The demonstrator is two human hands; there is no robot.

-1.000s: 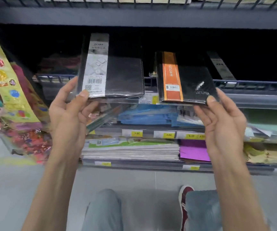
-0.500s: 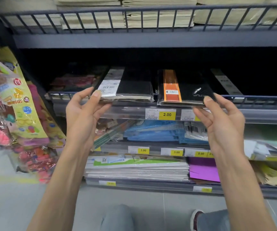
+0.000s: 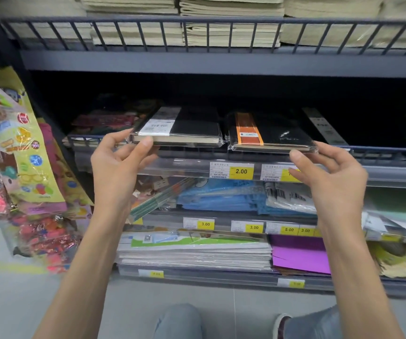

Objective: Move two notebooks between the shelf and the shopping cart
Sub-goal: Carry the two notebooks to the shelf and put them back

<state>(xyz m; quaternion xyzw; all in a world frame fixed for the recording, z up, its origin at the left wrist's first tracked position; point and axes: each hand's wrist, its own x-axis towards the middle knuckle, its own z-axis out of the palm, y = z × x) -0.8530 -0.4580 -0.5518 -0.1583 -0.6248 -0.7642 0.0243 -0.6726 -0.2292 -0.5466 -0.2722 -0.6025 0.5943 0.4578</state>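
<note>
Two plastic-wrapped black notebooks lie nearly flat at the front of the middle shelf [image 3: 380,152]. The one with a white band [image 3: 192,128] is pinched at its near left corner by my left hand [image 3: 121,167], thumb on its front edge. The one with an orange band [image 3: 277,134] is pinched at its near right corner by my right hand [image 3: 329,177]. Both notebooks sit side by side over the shelf's low front rail. No shopping cart is in view.
Above is a railed shelf [image 3: 221,23] of beige paper stacks. Another black notebook [image 3: 326,128] lies right of the orange-banded one. Lower shelves hold blue packs [image 3: 221,196], paper stacks [image 3: 192,253] and purple sheets [image 3: 297,255]. Hanging toy bags [image 3: 21,167] crowd the left. My knees are below.
Both notebooks went from upright and tilted toward me to lying flat, and moved forward into the middle shelf. My hands followed them, still holding the near corners.
</note>
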